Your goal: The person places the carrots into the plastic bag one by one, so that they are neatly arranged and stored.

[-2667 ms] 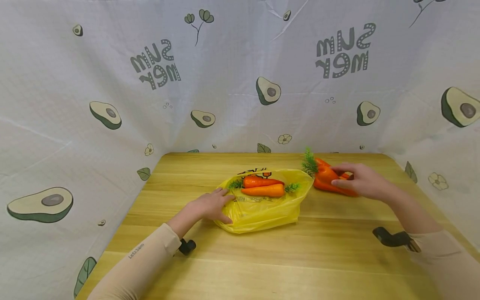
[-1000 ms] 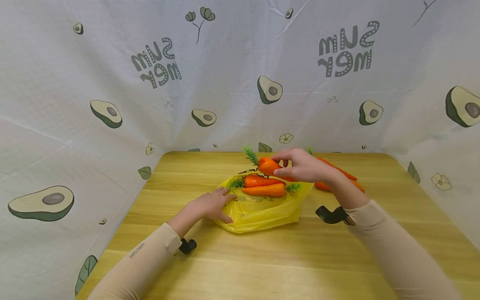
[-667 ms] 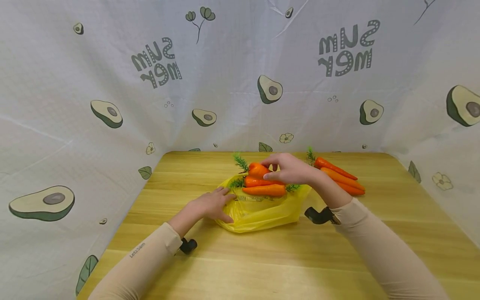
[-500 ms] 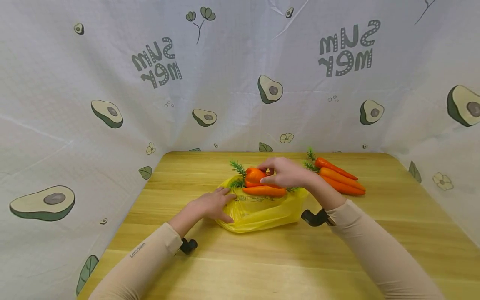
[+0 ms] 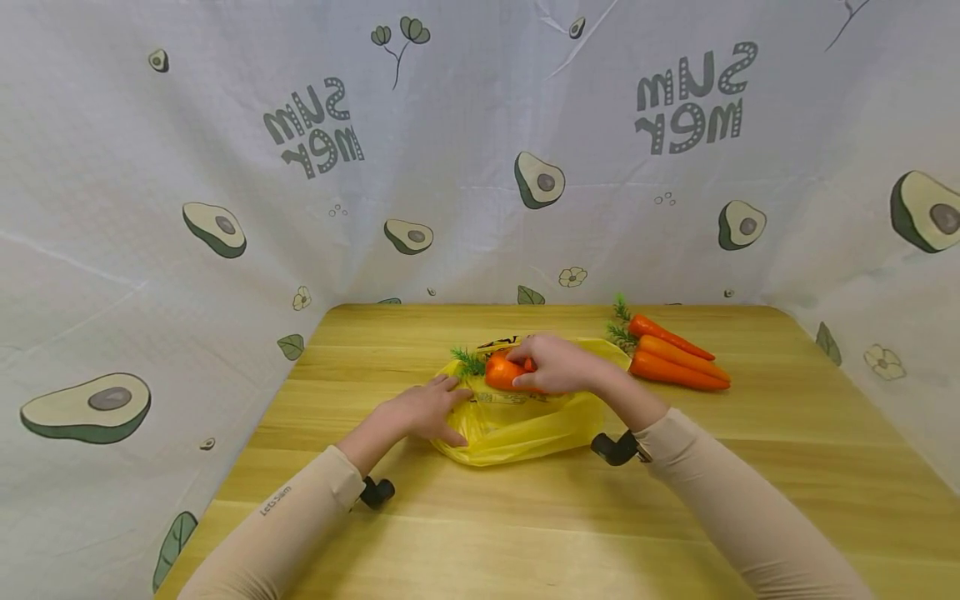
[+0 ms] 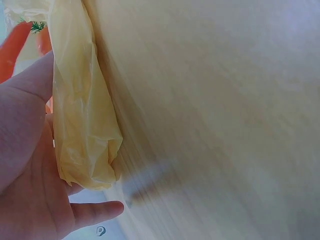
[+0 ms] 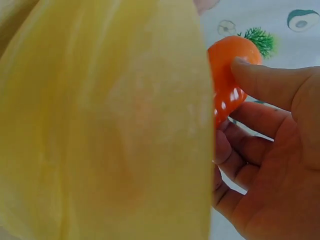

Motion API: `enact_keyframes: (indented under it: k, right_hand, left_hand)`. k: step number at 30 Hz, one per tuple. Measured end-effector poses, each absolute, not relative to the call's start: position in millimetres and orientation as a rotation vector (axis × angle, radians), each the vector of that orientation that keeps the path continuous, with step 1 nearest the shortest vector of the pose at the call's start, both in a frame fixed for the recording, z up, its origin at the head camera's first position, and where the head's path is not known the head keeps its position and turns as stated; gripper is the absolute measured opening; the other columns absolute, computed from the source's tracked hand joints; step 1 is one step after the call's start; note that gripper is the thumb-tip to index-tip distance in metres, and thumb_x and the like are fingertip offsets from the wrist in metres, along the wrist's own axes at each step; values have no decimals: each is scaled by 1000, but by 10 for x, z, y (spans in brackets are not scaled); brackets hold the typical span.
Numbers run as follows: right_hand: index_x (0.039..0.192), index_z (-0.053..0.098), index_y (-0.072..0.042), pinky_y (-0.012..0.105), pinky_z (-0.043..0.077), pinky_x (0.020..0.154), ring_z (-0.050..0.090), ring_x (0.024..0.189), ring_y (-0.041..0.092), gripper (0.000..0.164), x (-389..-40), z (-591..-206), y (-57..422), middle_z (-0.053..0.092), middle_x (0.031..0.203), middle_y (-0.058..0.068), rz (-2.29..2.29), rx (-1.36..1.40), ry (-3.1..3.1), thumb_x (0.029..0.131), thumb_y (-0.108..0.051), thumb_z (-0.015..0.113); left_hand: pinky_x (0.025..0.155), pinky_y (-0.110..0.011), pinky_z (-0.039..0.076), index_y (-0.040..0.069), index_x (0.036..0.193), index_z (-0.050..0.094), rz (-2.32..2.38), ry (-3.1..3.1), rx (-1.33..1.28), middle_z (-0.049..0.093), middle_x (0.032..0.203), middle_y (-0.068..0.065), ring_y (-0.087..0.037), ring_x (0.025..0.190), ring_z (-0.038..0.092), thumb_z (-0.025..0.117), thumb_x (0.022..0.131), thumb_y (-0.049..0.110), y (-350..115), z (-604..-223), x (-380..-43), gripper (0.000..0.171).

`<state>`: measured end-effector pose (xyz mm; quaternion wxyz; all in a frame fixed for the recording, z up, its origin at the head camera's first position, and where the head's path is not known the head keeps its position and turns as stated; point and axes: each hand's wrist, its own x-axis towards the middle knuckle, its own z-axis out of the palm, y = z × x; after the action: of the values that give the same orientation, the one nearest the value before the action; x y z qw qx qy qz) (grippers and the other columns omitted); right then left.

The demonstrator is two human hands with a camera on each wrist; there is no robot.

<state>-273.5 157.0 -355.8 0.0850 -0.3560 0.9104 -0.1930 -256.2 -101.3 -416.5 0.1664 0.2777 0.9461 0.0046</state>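
A yellow plastic bag (image 5: 517, 437) lies on the table with its mouth spread. My left hand (image 5: 423, 412) rests over its left rim, fingers spread, keeping that side wide; in the left wrist view, the bag's film (image 6: 82, 110) covers part of that hand. Inside the bag mouth, my right hand (image 5: 558, 365) grips an orange carrot (image 5: 501, 372) with a green leafy top pointing left. The right wrist view shows the thumb on one side of this carrot (image 7: 227, 60) and fingers on the other. Carrots lying in the bag are mostly hidden behind the right hand.
Three carrots (image 5: 678, 369) with green tops lie side by side to the right of the bag. A wooden table (image 5: 480, 533) is backed by a white sheet (image 5: 465, 158) printed with avocados. Black wrist camera mounts (image 5: 615, 448) stick out from both sleeves.
My right hand has taken a carrot from the group at right, carried it left over the bag and lowered it into the mouth. My left hand has stayed at the left rim.
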Motion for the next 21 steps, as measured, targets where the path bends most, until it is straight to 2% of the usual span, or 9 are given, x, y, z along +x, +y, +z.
enact_keyframes:
  k: [2, 6, 13, 17, 21]
  right_hand:
    - [130, 67, -3, 43, 51, 94, 62, 110, 25, 41, -2726, -3594, 1556, 68, 125, 14, -543, -1028, 2724, 94, -23, 71]
    - [131, 67, -3, 43, 50, 93, 62, 108, 25, 43, -2711, -3641, 1533, 68, 122, 13, -492, -981, 2743, 93, -23, 73]
    - [131, 67, -5, 39, 49, 84, 62, 101, 22, 44, -2722, -3743, 1501, 70, 119, 11, -355, -943, 2807, 92, -24, 74]
    - [126, 70, -7, 37, 48, 76, 60, 94, 19, 40, -2742, -3834, 1487, 70, 111, 7, -282, -944, 2845, 91, -26, 75]
    - [116, 74, -10, 38, 50, 73, 61, 94, 19, 31, -2747, -3907, 1479, 70, 106, 4, -239, -928, 2885, 90, -28, 77]
  left_hand:
    - [115, -55, 38, 21, 157, 39, 14, 2693, 794, 27, 165, -14, -36, 153, 23, 71, 85, 62, -1015, -4166, -2560, 89]
    - [114, -56, 38, 20, 157, 39, 23, 2694, 797, 27, 165, -14, -37, 153, 23, 71, 85, 62, -1018, -4170, -2564, 89]
    - [115, -57, 37, 20, 156, 40, 36, 2694, 798, 27, 165, -15, -38, 153, 23, 72, 85, 61, -1015, -4171, -2569, 89]
    - [115, -57, 37, 18, 155, 41, 48, 2692, 801, 28, 164, -15, -39, 152, 24, 73, 84, 60, -1013, -4171, -2563, 89]
    - [115, -57, 37, 18, 155, 41, 42, 2694, 804, 29, 164, -16, -39, 152, 24, 73, 84, 61, -1008, -4178, -2560, 89]
